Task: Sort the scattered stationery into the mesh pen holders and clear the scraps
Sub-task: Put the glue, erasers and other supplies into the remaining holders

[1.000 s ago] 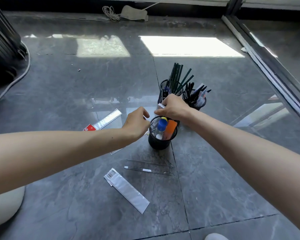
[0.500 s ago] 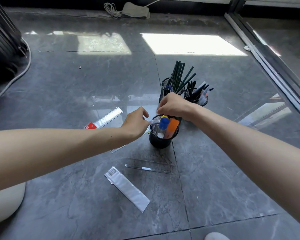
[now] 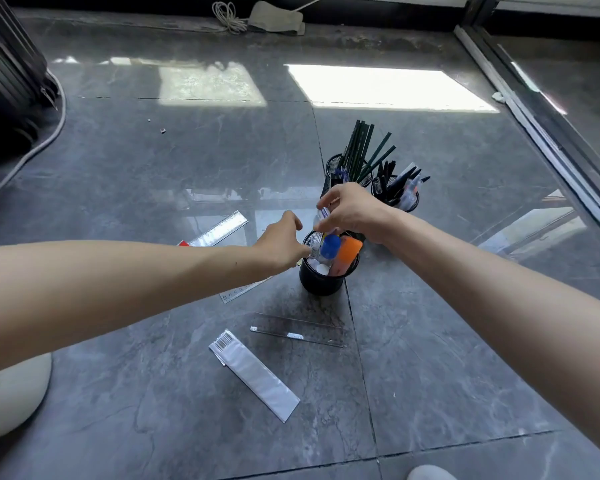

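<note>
Probably light, stiff and slick, the small white labelled tube (image 3: pixel 323 213) wants a pinch across its middle. The right hand (image 3: pixel 352 211) pinches it with curled fingers above the black mesh pen holder (image 3: pixel 321 278), at twelve o'clock of the rim. The left hand (image 3: pixel 284 242) curls at nine o'clock; whether it grips anything I cannot tell.

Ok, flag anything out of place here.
Loose on the floor rather than in a holder: a clear ruler and a white barcoded wrapper before the nearest pen holder, a red-ended ruler left of it, tiny scraps farther back.
</note>
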Action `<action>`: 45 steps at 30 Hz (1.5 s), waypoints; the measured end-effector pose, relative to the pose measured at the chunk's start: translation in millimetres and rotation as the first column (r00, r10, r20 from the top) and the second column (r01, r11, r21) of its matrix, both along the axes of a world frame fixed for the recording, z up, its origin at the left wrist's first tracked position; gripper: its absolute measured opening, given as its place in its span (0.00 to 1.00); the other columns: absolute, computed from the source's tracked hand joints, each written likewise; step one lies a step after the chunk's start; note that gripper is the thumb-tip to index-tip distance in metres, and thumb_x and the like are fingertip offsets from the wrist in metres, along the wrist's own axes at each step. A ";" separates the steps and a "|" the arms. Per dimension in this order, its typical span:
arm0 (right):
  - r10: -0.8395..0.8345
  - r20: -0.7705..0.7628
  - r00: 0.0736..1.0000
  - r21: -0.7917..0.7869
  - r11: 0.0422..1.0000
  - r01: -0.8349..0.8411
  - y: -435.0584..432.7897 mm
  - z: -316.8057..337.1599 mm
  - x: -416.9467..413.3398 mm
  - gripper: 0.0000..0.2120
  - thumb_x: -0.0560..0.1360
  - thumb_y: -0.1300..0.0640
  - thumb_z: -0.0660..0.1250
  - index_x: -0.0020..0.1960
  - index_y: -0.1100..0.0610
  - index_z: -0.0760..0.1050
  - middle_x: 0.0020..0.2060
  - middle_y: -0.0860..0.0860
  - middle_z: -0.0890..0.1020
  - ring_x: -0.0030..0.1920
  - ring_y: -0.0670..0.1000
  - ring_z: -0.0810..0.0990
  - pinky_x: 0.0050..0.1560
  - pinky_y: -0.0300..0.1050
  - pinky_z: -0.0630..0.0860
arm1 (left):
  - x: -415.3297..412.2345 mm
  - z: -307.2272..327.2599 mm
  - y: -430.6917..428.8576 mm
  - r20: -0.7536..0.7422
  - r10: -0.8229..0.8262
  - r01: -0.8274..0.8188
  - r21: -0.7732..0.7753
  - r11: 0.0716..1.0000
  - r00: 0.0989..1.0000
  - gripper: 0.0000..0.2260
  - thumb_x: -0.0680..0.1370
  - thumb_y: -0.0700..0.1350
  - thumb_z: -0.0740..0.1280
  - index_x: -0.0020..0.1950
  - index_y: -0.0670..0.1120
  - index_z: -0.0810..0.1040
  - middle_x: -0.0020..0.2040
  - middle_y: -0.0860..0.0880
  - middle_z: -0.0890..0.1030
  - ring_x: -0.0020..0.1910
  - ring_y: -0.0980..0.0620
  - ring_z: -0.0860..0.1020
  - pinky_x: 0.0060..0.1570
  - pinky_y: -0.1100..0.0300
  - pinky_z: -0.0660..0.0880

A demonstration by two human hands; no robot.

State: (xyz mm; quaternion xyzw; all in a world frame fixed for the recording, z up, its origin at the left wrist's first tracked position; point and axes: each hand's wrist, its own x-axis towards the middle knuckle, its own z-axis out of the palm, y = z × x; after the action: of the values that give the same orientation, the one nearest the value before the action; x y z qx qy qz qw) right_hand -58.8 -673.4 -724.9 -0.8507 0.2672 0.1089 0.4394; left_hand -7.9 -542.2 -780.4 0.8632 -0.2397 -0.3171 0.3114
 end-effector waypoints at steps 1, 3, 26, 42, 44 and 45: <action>0.003 0.010 1.000 -0.042 0.999 -0.003 0.3 0.0 0.4 0.16 0.67 0.66 0.75 0.54 0.63 0.77 0.43 0.56 0.79 0.42 0.54 0.80 0.49 0.50 0.80 | 0.2 -0.2 -0.7 -0.020 0.031 -0.031 -0.011 0.999 0.999 0.16 0.75 0.41 0.65 0.61 0.45 0.65 0.51 0.40 0.77 0.39 0.45 0.79 0.30 0.59 0.70; 0.054 0.021 0.998 -0.141 0.989 -0.050 0.0 -0.4 2.0 0.11 0.68 0.64 0.74 0.49 0.60 0.80 0.43 0.55 0.81 0.44 0.52 0.79 0.50 0.48 0.78 | 0.5 -0.8 -1.0 -0.034 0.086 -0.087 -0.029 0.996 0.996 0.16 0.76 0.41 0.63 0.62 0.45 0.65 0.52 0.40 0.77 0.36 0.47 0.78 0.28 0.61 0.69; 0.311 0.029 0.950 -0.490 0.833 -0.257 55.8 -14.2 10.0 0.09 0.73 0.56 0.63 0.48 0.57 0.80 0.47 0.55 0.83 0.50 0.56 0.79 0.45 0.45 0.73 | 28.7 -30.7 56.9 0.216 -0.193 0.101 0.373 0.922 0.957 0.15 0.75 0.46 0.66 0.60 0.43 0.71 0.58 0.42 0.73 0.54 0.42 0.75 0.55 0.51 0.72; 0.474 -0.387 0.791 -0.419 0.674 -0.608 97.9 -102.0 -60.5 0.18 0.72 0.58 0.69 0.56 0.59 0.65 0.56 0.58 0.77 0.56 0.61 0.77 0.42 0.46 0.67 | 29.3 -56.1 76.0 0.113 -0.166 0.093 0.477 0.874 0.980 0.16 0.69 0.44 0.74 0.52 0.43 0.73 0.57 0.42 0.77 0.56 0.41 0.76 0.50 0.55 0.74; 0.466 -0.419 0.780 -0.414 0.666 -0.620 96.9 -108.1 -62.5 0.23 0.71 0.57 0.71 0.61 0.60 0.64 0.56 0.58 0.76 0.56 0.60 0.78 0.43 0.47 0.70 | 28.0 -56.2 82.6 0.085 -0.142 0.093 0.420 0.903 0.986 0.12 0.69 0.41 0.73 0.47 0.45 0.72 0.54 0.43 0.78 0.55 0.42 0.76 0.46 0.57 0.71; 0.459 -0.422 0.782 -0.402 0.678 -0.616 97.3 -109.9 -62.8 0.24 0.71 0.58 0.70 0.61 0.60 0.64 0.56 0.58 0.76 0.56 0.60 0.77 0.45 0.47 0.72 | 27.6 -56.7 86.8 0.062 -0.118 0.085 0.386 0.919 0.991 0.12 0.69 0.40 0.73 0.43 0.47 0.70 0.52 0.44 0.78 0.53 0.43 0.76 0.43 0.59 0.70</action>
State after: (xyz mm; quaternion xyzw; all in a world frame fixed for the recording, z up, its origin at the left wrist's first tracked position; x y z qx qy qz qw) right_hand -121.6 -576.1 -834.8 -0.9516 0.0819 0.2800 0.0967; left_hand 19.6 -455.4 -837.1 0.9063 -0.2308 -0.3367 0.1097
